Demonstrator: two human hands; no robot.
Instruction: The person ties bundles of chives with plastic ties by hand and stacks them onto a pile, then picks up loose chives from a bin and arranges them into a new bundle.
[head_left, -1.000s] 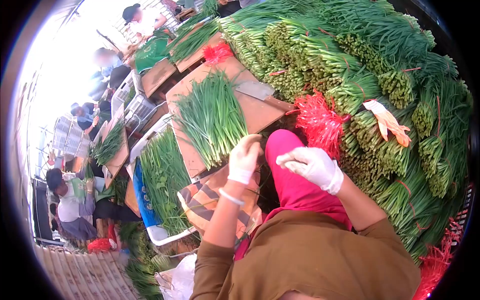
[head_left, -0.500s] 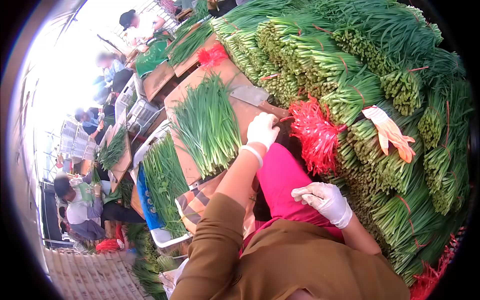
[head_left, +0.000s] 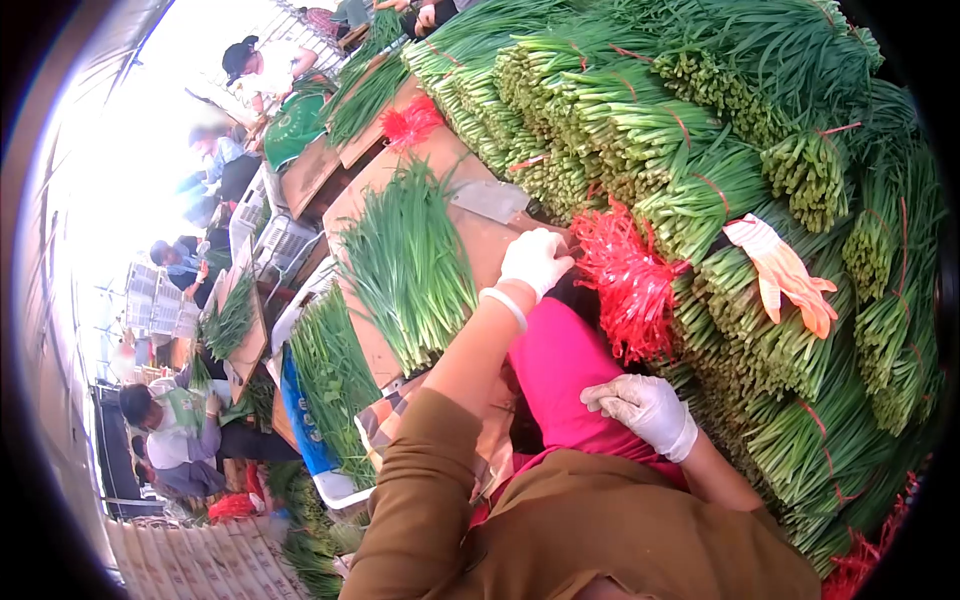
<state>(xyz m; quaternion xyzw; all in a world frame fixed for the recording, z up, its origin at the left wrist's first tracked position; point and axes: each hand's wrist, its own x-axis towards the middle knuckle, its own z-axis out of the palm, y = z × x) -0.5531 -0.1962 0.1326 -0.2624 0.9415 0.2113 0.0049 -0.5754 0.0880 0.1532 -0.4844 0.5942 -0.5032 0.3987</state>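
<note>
1. Chives (head_left: 410, 270) are laid left of the left hand (head_left: 537, 262), long axis run forward, tips pointed away.
2. Its fingers are curled beside ties (head_left: 628, 285); grip cannot be told.
3. Right hand (head_left: 645, 412): fingers bunched together.

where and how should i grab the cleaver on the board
Probably by its brown handle, from the red strips' side: the cleaver lies flat, blade inward over the board, handle pointing towards those strips. The left hand is right beside the handle.
</note>
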